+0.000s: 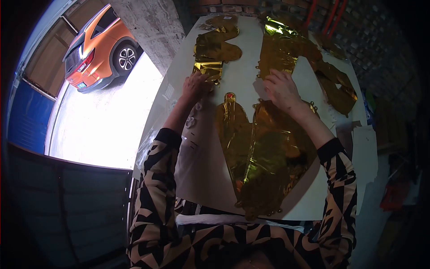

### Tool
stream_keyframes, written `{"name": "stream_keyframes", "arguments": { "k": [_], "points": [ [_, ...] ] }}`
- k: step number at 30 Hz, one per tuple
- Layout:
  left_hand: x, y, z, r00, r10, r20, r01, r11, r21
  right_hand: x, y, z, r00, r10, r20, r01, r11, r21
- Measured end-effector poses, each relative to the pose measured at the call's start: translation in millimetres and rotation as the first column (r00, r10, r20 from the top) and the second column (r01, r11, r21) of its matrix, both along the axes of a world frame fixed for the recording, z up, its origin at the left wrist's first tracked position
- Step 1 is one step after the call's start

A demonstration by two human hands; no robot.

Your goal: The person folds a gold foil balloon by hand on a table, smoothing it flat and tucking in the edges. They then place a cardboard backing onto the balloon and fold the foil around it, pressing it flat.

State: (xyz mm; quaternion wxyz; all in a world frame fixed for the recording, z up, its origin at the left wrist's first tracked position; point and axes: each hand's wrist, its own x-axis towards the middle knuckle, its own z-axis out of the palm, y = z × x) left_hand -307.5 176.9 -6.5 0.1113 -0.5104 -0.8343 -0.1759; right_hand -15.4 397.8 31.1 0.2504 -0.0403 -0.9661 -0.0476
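Flat gold foil balloons lie on a white tabletop (pixel 206 170). My left hand (pixel 195 87) is closed at the lower end of a curvy gold foil balloon (pixel 218 50), its fingers curled at the foil's edge. My right hand (pixel 282 90) pinches the lower edge of another gold foil balloon (pixel 278 48) at the far side. Below my hands lies a large gold foil balloon (pixel 280 148), shiny and creased, with small tabs along its edge. Beside it, a narrower gold foil piece (pixel 230 134) has a red mark at its rounded top.
At the right, another gold foil balloon (pixel 336 85) curves down near the table's edge. Small clear plastic bits (pixel 191 121) sit by my left forearm. A concrete pillar (pixel 150 29) and brick wall (pixel 358 40) stand behind. Outside, an orange car (pixel 101 51) is parked.
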Motion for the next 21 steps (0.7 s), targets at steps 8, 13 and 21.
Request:
{"name": "stream_keyframes", "arguments": {
  "k": [8, 13, 21],
  "points": [
    [-7.7, 9.2, -16.0, 0.992, 0.008, -0.124, -0.003, 0.999, 0.044, 18.8, -5.2, 7.0, 1.0, 0.006, -0.029, -0.009, 0.994, -0.106],
    [-11.9, 16.9, -19.1, 0.995, 0.044, -0.094, -0.036, 0.996, 0.087, 50.8, -16.5, 17.8, 0.995, -0.025, -0.1, 0.01, 0.99, -0.142],
    [-2.4, 28.9, -20.9, 0.981, 0.098, -0.169, -0.069, 0.983, 0.168, 122.6, -53.4, 25.2, 0.978, -0.116, -0.173, 0.067, 0.961, -0.267]
  ]
}}
